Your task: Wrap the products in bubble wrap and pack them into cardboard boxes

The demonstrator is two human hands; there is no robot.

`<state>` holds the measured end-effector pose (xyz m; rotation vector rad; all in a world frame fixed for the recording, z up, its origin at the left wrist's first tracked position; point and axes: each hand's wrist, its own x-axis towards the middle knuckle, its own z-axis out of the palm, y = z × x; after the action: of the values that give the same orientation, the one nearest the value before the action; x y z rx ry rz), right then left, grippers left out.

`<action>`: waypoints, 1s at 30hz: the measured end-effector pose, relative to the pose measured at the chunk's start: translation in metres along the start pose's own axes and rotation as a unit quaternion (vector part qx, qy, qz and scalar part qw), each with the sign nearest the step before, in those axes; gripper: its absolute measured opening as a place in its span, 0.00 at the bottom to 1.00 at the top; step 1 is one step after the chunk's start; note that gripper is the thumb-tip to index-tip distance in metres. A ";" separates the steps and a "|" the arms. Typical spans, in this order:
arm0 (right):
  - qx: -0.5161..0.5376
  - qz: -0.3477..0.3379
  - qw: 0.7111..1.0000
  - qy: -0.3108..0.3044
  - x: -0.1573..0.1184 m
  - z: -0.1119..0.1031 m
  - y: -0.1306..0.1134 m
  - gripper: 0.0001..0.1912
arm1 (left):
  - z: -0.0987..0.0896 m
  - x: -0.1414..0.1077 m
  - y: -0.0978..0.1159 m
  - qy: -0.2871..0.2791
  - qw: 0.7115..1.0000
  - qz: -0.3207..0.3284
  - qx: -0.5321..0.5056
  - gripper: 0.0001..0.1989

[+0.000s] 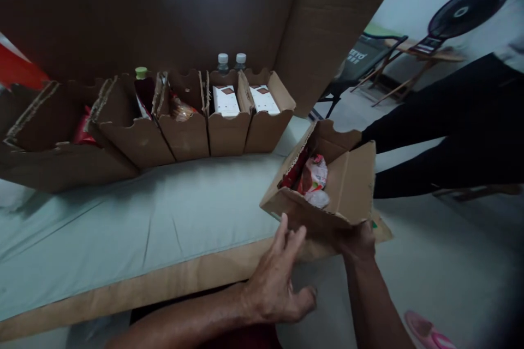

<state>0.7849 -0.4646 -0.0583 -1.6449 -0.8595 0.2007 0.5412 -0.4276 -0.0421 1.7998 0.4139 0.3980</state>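
A cardboard box (356,180) with an open top stands tilted at the table's right end. Inside it lie a red and white packet (314,173) and a clear plastic piece (317,198). My right hand (362,240) is at the box's near right corner, its fingers mostly hidden beneath and behind the cardboard. Just in front of the box is my left hand (282,278), fingers spread, holding nothing.
Several cardboard boxes (227,133) line the back of the cloth-covered table (196,202), holding white cartons (226,101), packets and bottles. Tall cardboard panels rise behind. A person's dark-clothed legs (442,120), a fan (462,13) and a pink slipper (426,330) are at the right.
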 end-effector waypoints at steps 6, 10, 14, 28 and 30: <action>0.037 0.053 0.997 -0.032 -0.042 -0.002 0.008 0.36 | -0.035 -0.003 -0.013 0.000 0.995 0.024 0.093 0.38; -0.103 0.077 0.989 -0.069 -0.030 0.008 0.018 0.29 | -0.068 -0.017 -0.046 0.159 0.957 0.045 0.238 0.25; -0.097 0.053 0.993 -0.030 0.021 0.004 0.027 0.30 | -0.086 -0.028 -0.072 0.242 0.913 0.064 0.321 0.20; -0.050 -0.007 0.997 -0.057 0.201 0.072 0.031 0.19 | -0.086 -0.027 -0.074 0.256 0.909 0.054 0.324 0.16; -0.051 -0.013 0.998 -0.029 0.195 0.072 0.028 0.18 | -0.086 -0.027 -0.074 0.255 0.909 0.046 0.325 0.16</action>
<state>0.8949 -0.2869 -0.0417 -1.7295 -0.9475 0.1899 0.4715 -0.3494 -0.0937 2.3591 0.9114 0.8853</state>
